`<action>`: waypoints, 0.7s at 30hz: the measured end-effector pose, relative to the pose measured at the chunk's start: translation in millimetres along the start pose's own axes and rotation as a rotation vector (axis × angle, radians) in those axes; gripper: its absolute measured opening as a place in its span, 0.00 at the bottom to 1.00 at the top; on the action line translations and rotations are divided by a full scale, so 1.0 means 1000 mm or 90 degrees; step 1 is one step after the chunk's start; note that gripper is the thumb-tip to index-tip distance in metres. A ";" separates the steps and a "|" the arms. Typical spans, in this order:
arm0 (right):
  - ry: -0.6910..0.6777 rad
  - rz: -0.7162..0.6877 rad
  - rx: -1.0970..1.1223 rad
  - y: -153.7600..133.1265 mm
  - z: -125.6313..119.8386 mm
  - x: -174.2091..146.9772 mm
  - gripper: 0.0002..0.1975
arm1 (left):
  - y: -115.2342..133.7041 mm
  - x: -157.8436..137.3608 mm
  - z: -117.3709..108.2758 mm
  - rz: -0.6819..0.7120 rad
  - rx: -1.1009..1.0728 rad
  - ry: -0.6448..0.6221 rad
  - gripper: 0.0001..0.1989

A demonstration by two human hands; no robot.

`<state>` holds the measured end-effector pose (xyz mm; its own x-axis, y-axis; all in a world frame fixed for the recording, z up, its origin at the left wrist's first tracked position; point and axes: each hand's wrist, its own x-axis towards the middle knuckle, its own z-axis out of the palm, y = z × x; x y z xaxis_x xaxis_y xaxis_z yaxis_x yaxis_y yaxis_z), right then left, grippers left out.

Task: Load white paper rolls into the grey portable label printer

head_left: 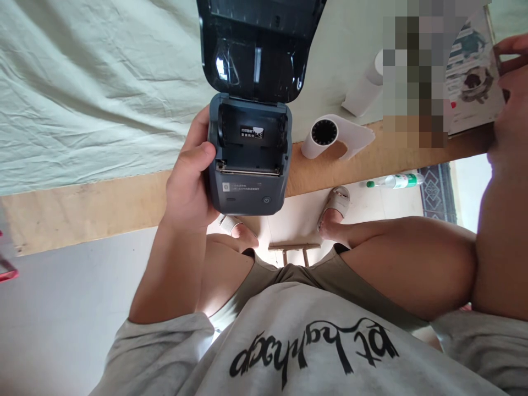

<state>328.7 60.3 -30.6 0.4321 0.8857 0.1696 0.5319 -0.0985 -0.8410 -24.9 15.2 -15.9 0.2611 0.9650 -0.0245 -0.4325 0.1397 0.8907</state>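
Note:
My left hand [187, 176] grips a dark label printer [249, 195] by its left side, with the thumb on the rim. The printer's glossy black lid [256, 55] is swung up, and its roll compartment [251, 146] holds no roll. To the right of the printer stands a white roll of labels [319, 137] with a loose tail of paper. Behind that lies a second white roll [367, 85]. My right hand [513, 82] is at the right edge, beside a printed box or booklet [474, 82]. Its fingers run out of the frame, so their grip is hidden.
A pale green cloth [82, 93] covers the table, whose bare wooden front edge [103, 203] shows. My legs are below that edge. A plastic bottle with a green cap [396, 180] lies on the floor near a patterned mat [439, 192]. A blurred patch hides part of the right side.

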 end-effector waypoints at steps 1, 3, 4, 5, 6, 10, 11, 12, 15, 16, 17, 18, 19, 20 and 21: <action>0.004 -0.002 0.002 0.000 0.000 0.001 0.18 | 0.000 0.000 0.000 0.001 0.002 0.003 0.20; 0.008 -0.009 0.005 -0.003 0.001 -0.001 0.17 | 0.000 0.001 0.001 0.006 0.008 0.003 0.20; 0.006 -0.011 0.003 -0.006 0.001 -0.002 0.16 | 0.000 0.001 0.001 0.007 0.010 0.003 0.20; 0.004 -0.011 0.001 -0.008 0.001 -0.004 0.16 | 0.000 0.001 0.001 0.006 0.012 0.001 0.20; 0.002 -0.011 -0.002 -0.011 0.001 -0.006 0.16 | 0.001 0.001 0.001 0.004 0.011 -0.001 0.20; -0.005 -0.035 -0.010 -0.011 -0.001 -0.011 0.15 | 0.001 0.000 0.000 0.003 0.006 0.001 0.20; -0.011 -0.049 -0.012 -0.008 -0.003 -0.011 0.14 | 0.001 0.000 0.000 0.005 0.004 -0.002 0.20; -0.017 -0.062 -0.015 -0.005 -0.004 -0.012 0.15 | 0.001 0.000 0.000 0.007 0.002 -0.002 0.20; -0.038 -0.082 -0.028 0.002 -0.009 -0.013 0.16 | 0.000 0.000 0.001 0.013 -0.006 -0.001 0.19; -0.040 -0.083 -0.033 0.004 -0.009 -0.013 0.16 | 0.000 0.000 0.001 0.014 -0.008 0.000 0.19; -0.040 -0.085 -0.036 0.004 -0.010 -0.013 0.16 | 0.000 0.000 0.002 0.012 -0.008 -0.001 0.19; -0.038 -0.087 -0.038 0.004 -0.010 -0.014 0.16 | 0.000 0.000 0.002 0.012 -0.007 0.002 0.19; -0.038 -0.088 -0.039 0.004 -0.010 -0.014 0.16 | 0.000 0.000 0.002 0.010 -0.005 0.002 0.19; -0.039 -0.088 -0.041 0.003 -0.010 -0.014 0.16 | 0.000 0.000 0.002 0.008 -0.003 0.001 0.20; -0.041 -0.087 -0.043 0.003 -0.009 -0.014 0.17 | 0.000 0.000 0.002 0.008 -0.001 0.002 0.20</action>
<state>330.6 43.3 -30.5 0.3055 0.9200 0.2455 0.6316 -0.0029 -0.7753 -23.4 15.0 -15.2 0.2532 0.9673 -0.0151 -0.4374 0.1283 0.8901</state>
